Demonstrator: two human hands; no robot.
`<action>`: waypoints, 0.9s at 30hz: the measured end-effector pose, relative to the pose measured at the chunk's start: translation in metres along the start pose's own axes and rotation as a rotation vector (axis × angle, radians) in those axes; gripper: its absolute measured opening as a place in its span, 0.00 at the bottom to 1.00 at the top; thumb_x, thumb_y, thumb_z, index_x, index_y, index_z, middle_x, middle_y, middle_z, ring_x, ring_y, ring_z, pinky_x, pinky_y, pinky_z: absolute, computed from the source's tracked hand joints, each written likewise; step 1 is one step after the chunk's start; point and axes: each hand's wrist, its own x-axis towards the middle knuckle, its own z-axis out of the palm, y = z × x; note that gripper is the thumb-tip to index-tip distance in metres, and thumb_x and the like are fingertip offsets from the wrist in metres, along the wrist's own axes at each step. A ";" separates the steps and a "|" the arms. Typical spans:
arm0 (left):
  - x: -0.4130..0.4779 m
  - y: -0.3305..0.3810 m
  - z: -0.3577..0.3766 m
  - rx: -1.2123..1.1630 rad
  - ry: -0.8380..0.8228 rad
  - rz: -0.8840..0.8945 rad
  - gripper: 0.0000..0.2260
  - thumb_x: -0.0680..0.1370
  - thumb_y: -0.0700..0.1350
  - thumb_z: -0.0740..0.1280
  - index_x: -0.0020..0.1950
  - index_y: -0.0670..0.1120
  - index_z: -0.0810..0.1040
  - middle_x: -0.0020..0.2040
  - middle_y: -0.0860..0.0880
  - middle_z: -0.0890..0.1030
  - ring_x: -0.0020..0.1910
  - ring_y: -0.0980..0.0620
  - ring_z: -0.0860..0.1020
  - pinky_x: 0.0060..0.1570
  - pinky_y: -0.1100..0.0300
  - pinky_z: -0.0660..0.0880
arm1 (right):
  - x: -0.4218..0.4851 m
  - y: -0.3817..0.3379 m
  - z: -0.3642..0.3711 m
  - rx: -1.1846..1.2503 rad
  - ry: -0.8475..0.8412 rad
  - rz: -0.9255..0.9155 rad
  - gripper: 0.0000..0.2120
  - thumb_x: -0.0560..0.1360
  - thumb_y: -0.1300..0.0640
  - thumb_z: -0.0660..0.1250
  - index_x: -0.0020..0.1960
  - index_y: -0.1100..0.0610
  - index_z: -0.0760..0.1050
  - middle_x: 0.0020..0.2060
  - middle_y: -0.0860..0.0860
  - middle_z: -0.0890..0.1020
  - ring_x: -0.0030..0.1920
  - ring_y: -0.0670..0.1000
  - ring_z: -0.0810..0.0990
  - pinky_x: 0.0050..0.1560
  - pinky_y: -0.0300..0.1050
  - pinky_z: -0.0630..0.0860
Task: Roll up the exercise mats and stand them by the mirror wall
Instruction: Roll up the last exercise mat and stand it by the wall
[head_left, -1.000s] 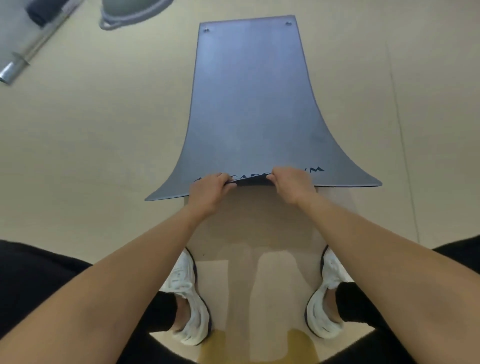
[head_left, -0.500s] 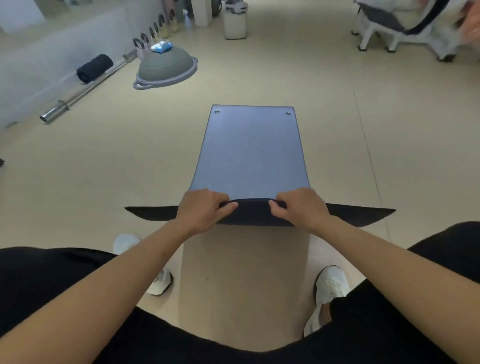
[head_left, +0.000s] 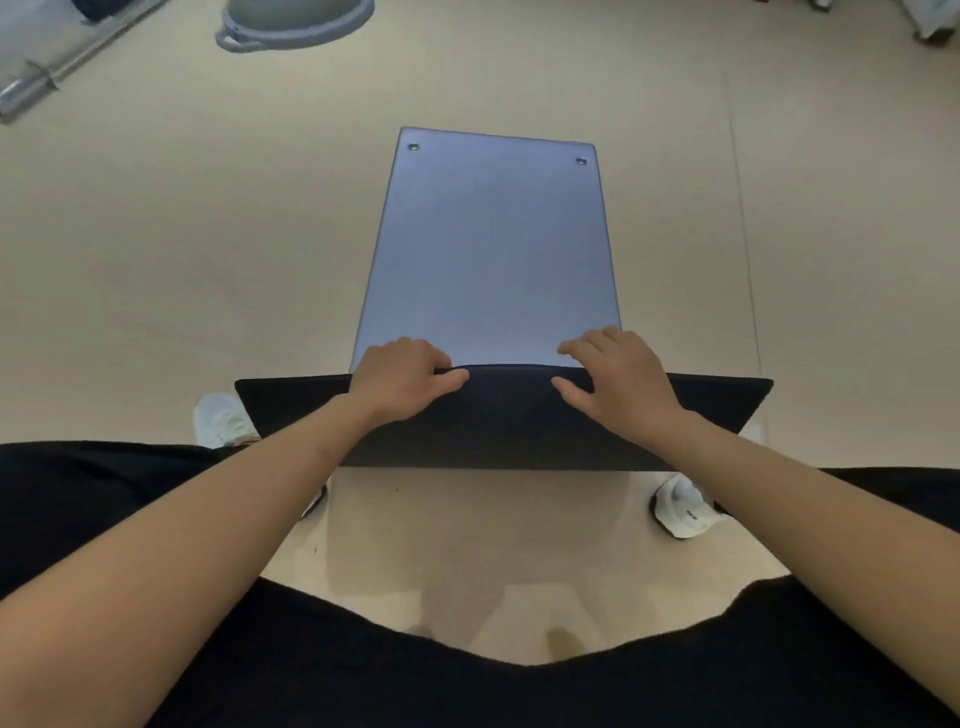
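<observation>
Fingers (head_left: 441, 370) of both hands — on mat (head_left: 493, 249) fold

- bare forearms, no sleeves showing;
- black trousers (head_left: 104, 499) at 6 to 9 o'clock;
- white trainers: left trainer (head_left: 223, 420), right trainer (head_left: 683, 512) at 4 o'clock

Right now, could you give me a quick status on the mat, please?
Left hand and right hand on folded near edge. Mat mostly flat. Floor ahead unobstructed.
</observation>
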 end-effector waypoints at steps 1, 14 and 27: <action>0.005 -0.006 0.012 -0.017 -0.041 -0.033 0.24 0.82 0.62 0.60 0.39 0.44 0.79 0.33 0.48 0.79 0.34 0.47 0.77 0.33 0.57 0.66 | -0.007 0.006 0.015 -0.005 0.017 -0.023 0.18 0.75 0.48 0.73 0.60 0.57 0.80 0.51 0.54 0.83 0.51 0.58 0.80 0.50 0.51 0.75; 0.092 -0.040 0.107 0.031 -0.369 0.003 0.21 0.83 0.63 0.57 0.46 0.50 0.80 0.41 0.50 0.81 0.42 0.47 0.79 0.40 0.54 0.70 | -0.030 0.040 0.154 -0.029 -0.573 -0.028 0.61 0.65 0.17 0.57 0.83 0.55 0.47 0.81 0.59 0.52 0.82 0.62 0.47 0.79 0.69 0.41; 0.015 -0.018 0.201 0.429 -0.301 0.270 0.49 0.70 0.78 0.54 0.81 0.46 0.60 0.81 0.42 0.62 0.79 0.37 0.60 0.77 0.37 0.54 | -0.058 0.045 0.218 0.169 -0.791 0.000 0.58 0.62 0.20 0.66 0.81 0.51 0.54 0.73 0.52 0.70 0.73 0.56 0.68 0.75 0.61 0.56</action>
